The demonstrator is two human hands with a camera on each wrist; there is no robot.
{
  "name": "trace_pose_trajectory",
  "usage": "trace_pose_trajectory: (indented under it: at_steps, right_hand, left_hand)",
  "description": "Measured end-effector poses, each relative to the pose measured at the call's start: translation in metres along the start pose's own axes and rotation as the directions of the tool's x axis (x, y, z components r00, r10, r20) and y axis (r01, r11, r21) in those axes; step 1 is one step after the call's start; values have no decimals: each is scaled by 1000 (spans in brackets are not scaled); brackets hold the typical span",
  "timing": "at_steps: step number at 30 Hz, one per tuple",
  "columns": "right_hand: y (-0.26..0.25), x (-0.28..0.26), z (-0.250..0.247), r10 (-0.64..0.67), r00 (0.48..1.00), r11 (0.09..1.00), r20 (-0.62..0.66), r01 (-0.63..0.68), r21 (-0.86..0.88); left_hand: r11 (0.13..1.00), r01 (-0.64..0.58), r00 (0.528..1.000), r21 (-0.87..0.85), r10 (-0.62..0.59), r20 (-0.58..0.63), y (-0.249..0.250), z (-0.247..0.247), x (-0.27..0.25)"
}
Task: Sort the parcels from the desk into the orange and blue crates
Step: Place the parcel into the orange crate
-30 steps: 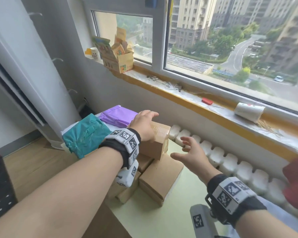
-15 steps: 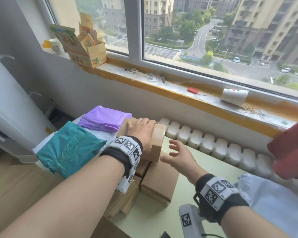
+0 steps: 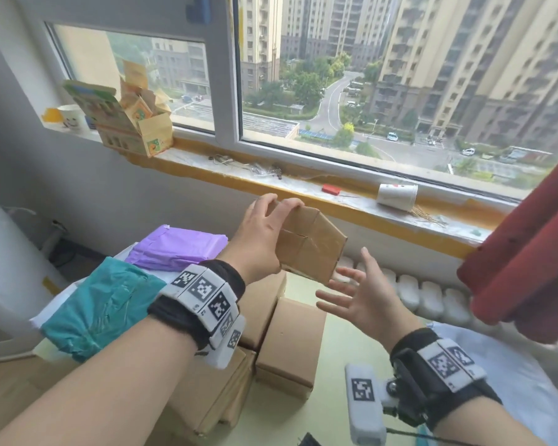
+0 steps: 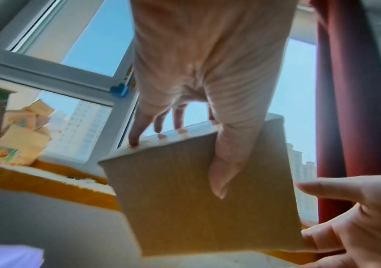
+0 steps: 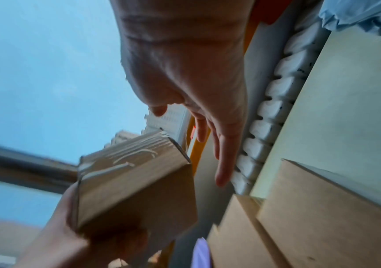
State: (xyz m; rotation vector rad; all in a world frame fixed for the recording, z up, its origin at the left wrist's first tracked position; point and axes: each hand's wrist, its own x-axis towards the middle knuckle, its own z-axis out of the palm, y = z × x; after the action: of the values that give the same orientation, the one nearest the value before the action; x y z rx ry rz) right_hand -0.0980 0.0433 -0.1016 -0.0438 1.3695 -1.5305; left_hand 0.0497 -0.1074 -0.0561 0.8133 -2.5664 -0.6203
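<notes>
Left hand (image 3: 258,239) pinches the cardboard parcel (image 3: 310,244) by its top edge, fingers over, thumb under, and it's up, tilted, in the air above the stacked boxes (image 3: 287,342) on the desk (image 3: 303,423). Right hand (image 3: 364,300) is spread wide just below its lower corner; the left wrist view shows fingertips touching there

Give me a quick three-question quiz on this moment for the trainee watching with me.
1. True or false: the right hand grips the cardboard box.
2. Which hand holds that box up? A left hand B right hand
3. Fill in: the purple parcel lies beside a ___ parcel.

Key: 1 false, it is open beside the box; 2 A; 3 teal.
</notes>
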Motion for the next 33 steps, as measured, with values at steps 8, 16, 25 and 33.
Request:
trace_pose_trajectory:
  at_steps: [8,16,25,33]
  right_hand:
    - [-41,-36,-14,-1,964,996,265,-23,89]
    - [-55,-44,-18,-176,970,984,168,174,31]
    - [-61,-47,-27,-511,855,844,93,519,-136]
    - [-52,-63,-20,-765,643,586,-19,685,-433]
  left_hand:
    - [938,-323,945,-127,312,-101,32,1,2]
    - [936,-168,984,-309,142,-103,32,11,8]
    - [156,437,877,-886,-291,382,61,-4,14]
    - [368,326,943,-871,-191,273,81,28,5]
